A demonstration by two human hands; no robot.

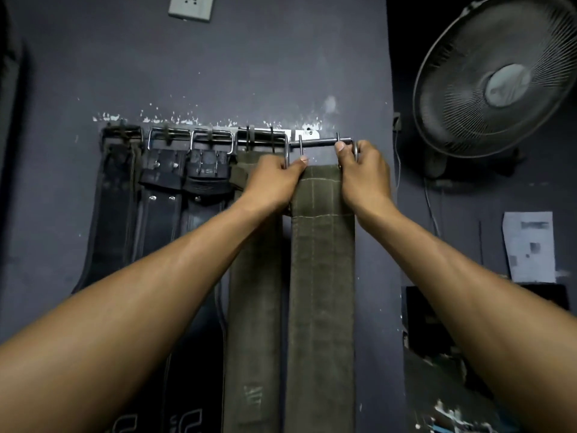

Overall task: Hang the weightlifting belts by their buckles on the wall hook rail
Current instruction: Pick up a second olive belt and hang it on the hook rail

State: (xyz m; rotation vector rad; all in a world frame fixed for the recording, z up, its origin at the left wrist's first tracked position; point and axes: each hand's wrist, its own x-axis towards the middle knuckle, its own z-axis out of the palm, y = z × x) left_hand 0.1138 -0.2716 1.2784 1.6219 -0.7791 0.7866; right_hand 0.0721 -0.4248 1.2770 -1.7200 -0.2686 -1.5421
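Note:
A metal hook rail (307,134) is fixed to a dark wall. An olive-green belt (321,276) hangs straight down below its steel buckle (321,142), which sits at the rail's right end. My left hand (274,179) grips the buckle's left side at the top of the belt. My right hand (363,173) grips the buckle's right side. A second olive belt (254,292) hangs just to the left by its buckle. Three black belts (162,195) hang further left on the rail.
A wall fan (499,76) stands out from the wall at upper right, with its cord running down. A power socket (191,6) is above. A paper sheet (530,248) is stuck at right, above dark cluttered items.

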